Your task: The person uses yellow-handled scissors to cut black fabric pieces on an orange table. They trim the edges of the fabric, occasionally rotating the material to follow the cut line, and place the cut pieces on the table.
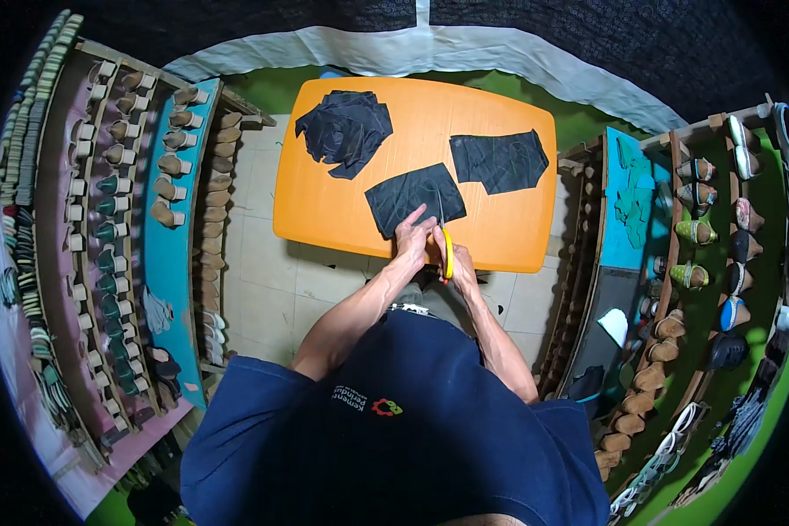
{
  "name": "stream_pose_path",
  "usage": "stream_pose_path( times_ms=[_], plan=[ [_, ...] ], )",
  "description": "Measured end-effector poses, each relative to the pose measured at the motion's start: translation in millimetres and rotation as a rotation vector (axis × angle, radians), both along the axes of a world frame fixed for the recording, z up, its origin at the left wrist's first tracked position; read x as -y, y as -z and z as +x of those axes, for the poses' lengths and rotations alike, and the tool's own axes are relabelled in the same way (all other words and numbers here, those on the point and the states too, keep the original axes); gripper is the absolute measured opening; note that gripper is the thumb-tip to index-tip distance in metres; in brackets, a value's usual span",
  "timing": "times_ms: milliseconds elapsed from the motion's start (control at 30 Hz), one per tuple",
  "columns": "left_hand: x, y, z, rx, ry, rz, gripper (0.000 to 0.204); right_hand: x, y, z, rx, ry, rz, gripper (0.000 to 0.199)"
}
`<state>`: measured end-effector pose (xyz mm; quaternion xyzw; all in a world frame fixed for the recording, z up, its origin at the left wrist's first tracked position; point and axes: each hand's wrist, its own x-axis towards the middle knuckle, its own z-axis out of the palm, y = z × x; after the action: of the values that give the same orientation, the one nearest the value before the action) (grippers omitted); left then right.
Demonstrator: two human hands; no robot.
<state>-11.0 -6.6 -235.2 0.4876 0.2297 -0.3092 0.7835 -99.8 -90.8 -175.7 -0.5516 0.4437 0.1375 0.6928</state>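
My right hand [462, 266] is closed round the yellow-handled scissors [448, 254]. Their thin blades point away from me, over the right part of a black cloth piece [409, 200] at the table's near edge. On that cloth's near side, my left hand [411, 235] grips the edge, close beside the blades. Farther to the right lies another flat black cloth piece [499, 161] with an uneven outline. A crumpled heap of black cloth [345, 131] sits at the table's far left. Both pieces and the heap rest on the orange table [324, 215].
On the left, a rack [135, 237] holds rows of shoe lasts, with a blue panel [177, 263] beside it. More lasts [664, 351] and shoes [697, 231] line the right rack. Green cloth scraps [633, 197] hang there on blue. A dark curtain [587, 44] closes the back.
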Motion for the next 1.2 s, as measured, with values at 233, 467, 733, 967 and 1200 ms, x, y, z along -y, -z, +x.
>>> stream_pose_path(
  times_ms=[233, 467, 733, 967, 1200],
  plan=[
    [-3, -9, -4, -0.022, 0.059, -0.013, 0.054, 4, -4, 6, 0.049, -0.036, 0.042, 0.071],
    [-6, -5, -6, -0.013, 0.073, -0.046, 0.056, 8, -4, 6, 0.031, -0.068, 0.037, 0.073],
    [-6, -4, -4, -0.012, 0.091, -0.026, 0.057, 7, -7, 5, 0.043, 0.009, -0.004, 0.068],
    [3, -32, 19, -0.030, -0.168, -0.189, 0.049, 9, -38, -2, 0.046, 0.083, 0.050, 0.062],
    [-2, -110, 64, 0.289, 0.283, -0.307, 0.061, 25, -69, -25, 0.416, 0.010, 0.187, 0.053]
  ],
)
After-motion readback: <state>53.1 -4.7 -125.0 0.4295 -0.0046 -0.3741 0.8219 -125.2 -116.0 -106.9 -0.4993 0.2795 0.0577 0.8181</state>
